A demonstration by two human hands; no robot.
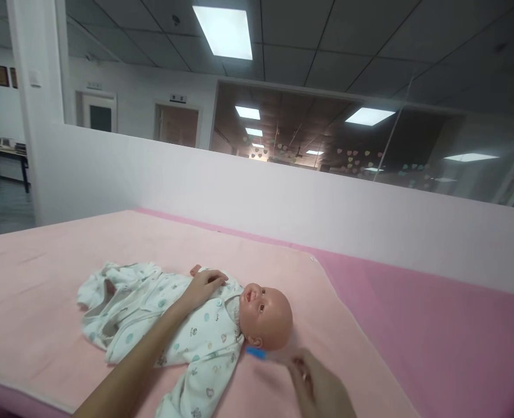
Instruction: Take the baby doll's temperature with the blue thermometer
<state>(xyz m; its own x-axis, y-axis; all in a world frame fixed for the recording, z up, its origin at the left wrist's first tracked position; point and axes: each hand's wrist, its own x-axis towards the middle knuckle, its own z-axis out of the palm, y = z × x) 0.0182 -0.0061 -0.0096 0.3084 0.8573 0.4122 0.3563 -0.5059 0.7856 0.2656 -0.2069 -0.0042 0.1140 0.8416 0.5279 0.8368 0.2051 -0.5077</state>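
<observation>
A baby doll (pixel 266 316) lies on its back on the pink sheet (pixel 257 249), its bald head toward the right. It wears a white printed romper (pixel 187 334). My left hand (pixel 204 287) rests on the doll's chest, fingers stretched out over the cloth. Below the doll's head, my right hand (pixel 320 383) is closed in a pinch around a slim, pale stick with a blue end (pixel 255 352). That blue end points left, close to the doll's ear and shoulder. Motion blurs the stick, so its exact kind cannot be made out.
A low white wall (pixel 261 191) runs behind the padded surface, with a glass panel (pixel 326 133) above it. Darker pink padding (pixel 435 325) shows at the right. Far left, beyond a white pillar (pixel 39 116), stands a desk (pixel 4 152).
</observation>
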